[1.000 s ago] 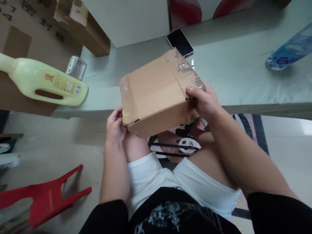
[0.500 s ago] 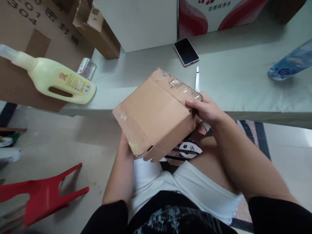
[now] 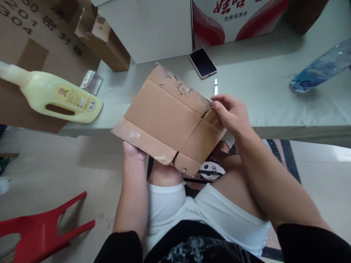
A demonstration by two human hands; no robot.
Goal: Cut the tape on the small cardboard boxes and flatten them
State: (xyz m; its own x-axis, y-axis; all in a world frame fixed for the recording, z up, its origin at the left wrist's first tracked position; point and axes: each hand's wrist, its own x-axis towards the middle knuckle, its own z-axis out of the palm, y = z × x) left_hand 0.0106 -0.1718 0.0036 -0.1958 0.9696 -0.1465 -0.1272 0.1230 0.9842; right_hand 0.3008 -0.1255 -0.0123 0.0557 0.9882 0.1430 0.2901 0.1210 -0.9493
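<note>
A brown cardboard box (image 3: 164, 113), partly flattened, is tilted above my lap at the table's front edge. Its far edge is torn and ragged, and creases run between its panels. My left hand (image 3: 134, 151) holds it from below at the near left flap, the fingers hidden under the board. At the far right corner, my right hand (image 3: 231, 111) grips the edge between thumb and fingers. Just beyond that hand a small white-handled knife (image 3: 216, 87) lies on the table, its lower part hidden. A phone (image 3: 203, 63) with a dark screen rests behind it.
On the left of the table (image 3: 268, 102) lie a yellow jug-shaped bottle (image 3: 61, 96) and a small clear case (image 3: 92, 83). Cartons (image 3: 236, 22) stand at the back. A water bottle (image 3: 318, 71) lies right. A red plastic stool (image 3: 41, 228) is on the floor, lower left.
The box has gone flatter, its side panel now folded outward into view. My left hand has moved left and shows more at the near flap. The whole view has shifted slightly.
</note>
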